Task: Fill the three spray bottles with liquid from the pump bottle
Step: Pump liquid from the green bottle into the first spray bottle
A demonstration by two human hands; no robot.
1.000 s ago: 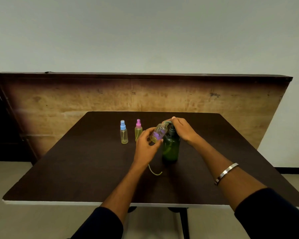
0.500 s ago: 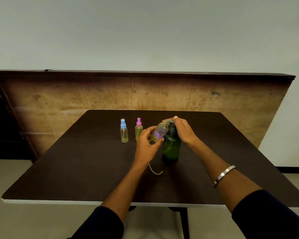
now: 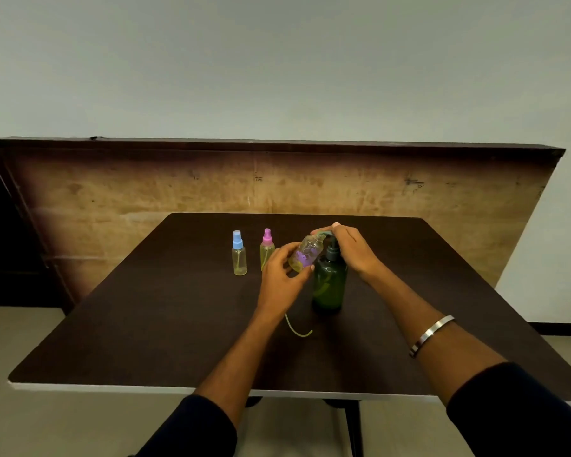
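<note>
A dark green pump bottle (image 3: 329, 284) stands upright on the dark table (image 3: 165, 318). My right hand (image 3: 351, 247) rests on top of its pump head, fingers curled over the nozzle. My left hand (image 3: 282, 277) holds a small clear spray bottle with a purple print (image 3: 305, 253), tilted, its open neck up at the pump's spout. A little yellowish liquid lies in its lower end. Two capped spray bottles stand to the left: one with a blue cap (image 3: 239, 253), one with a pink cap (image 3: 267, 248). Both hold yellowish liquid.
A thin curved dip tube (image 3: 297, 329) lies on the table just in front of the pump bottle, below my left wrist. A worn wooden board (image 3: 112, 192) stands behind the table's far edge. A metal bangle (image 3: 431, 334) sits on my right forearm.
The hands and the tilted bottle stay in the same hold at the pump. Only the view shifts slightly.
</note>
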